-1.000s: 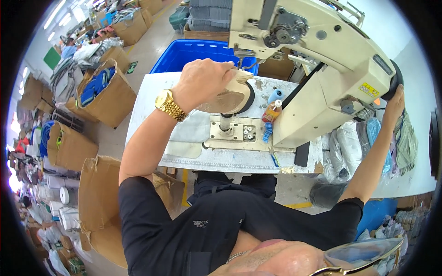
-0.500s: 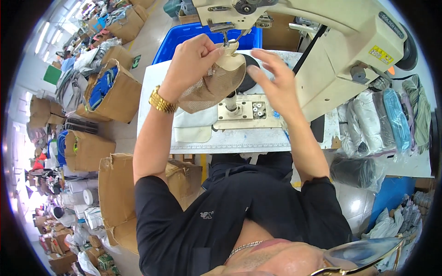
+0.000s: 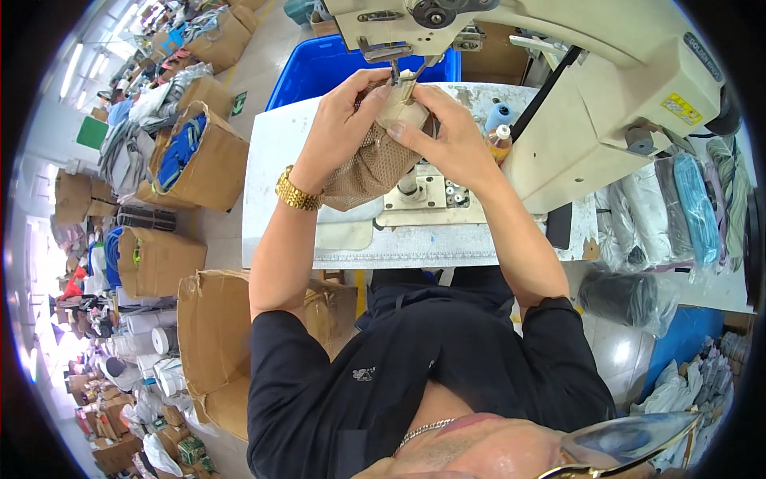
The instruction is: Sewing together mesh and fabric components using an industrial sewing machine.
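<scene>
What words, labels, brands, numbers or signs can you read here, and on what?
Dark badge on the sewing machine: lettering, not copied out here.
Yellow label on it: too small to read.
Logo on the shirt: too small to read.
Ruler: too small to read.
Green floor sign: too small to read.

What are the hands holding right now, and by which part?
A tan mesh piece: the left hand holds its upper left edge, the right hand its upper right, with the thumb on the smooth beige section.
</scene>
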